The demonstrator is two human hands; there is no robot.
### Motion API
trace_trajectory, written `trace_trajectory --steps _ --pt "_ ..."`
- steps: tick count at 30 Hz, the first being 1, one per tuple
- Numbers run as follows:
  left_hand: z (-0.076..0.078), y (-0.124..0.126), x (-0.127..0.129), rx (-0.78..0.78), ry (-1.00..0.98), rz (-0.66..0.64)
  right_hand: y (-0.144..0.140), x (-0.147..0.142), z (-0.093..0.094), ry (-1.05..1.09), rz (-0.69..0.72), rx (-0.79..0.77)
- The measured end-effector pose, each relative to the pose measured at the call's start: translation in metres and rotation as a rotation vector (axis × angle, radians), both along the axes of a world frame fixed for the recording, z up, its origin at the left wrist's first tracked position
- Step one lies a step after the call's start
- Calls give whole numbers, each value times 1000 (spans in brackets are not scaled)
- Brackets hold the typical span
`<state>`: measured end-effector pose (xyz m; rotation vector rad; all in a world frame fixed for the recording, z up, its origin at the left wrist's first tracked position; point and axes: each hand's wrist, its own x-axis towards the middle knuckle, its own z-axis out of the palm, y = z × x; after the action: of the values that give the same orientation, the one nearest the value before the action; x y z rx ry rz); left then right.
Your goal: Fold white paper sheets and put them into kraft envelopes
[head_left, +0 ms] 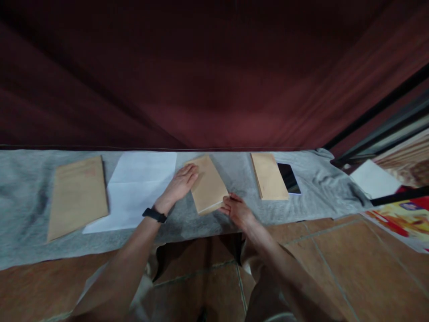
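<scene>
Dim maroon curtain (pixel 214 71) behind grey cloth (pixel 318 188) on terracotta-tiled floor (pixel 351 268)

Setting: a home room, work done at floor level. Evidence: terracotta floor tiles (pixel 351 264); grey cloth (pixel 20 241) spread over them as a work surface; dark red curtain (pixel 208 76) behind; glass door frame (pixel 385 120) at right.

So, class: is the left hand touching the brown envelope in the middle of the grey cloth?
Touching. The head view shows the left hand lying flat on the brown envelope's left edge.
</scene>
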<state>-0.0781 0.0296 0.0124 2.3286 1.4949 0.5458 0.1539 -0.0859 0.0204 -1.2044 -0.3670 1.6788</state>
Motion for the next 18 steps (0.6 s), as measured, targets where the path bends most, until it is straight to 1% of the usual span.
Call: trace_trajectory --steps 2,4,5,7,8,10,11,12,13,15,16,18 --pt "-6 -2 0 -1 89 5 -2 -2 -4 -46 83 -31" --pt "-11 -5 3 13 162 6 -2 1 -3 -160 227 -30" --pt "-12 -5 5 21 177 6 0 5 0 -252 315 -22" --pt "-13 -6 7 29 195 6 4 15 8 -537 460 21" --pt "-13 -6 7 32 204 5 6 20 13 -738 490 55" --pt "-14 -5 7 41 224 3 10 29 21 -1178 450 174" --pt "-15 -5 6 46 231 2 11 31 24 -1351 433 243" --pt "-16 -4 6 49 234 2 12 32 26 -1465 450 314" --pt "-17 -3 5 50 233 2 13 31 26 -1524 507 376" --pt "-18 1 5 55 228 -2 14 27 24 -1549 658 455" --pt "-18 5 5 60 229 -12 16 25 22 -1559 712 468" --pt "-16 18 9 69 250 -41 19 20 19 -1614 759 462"
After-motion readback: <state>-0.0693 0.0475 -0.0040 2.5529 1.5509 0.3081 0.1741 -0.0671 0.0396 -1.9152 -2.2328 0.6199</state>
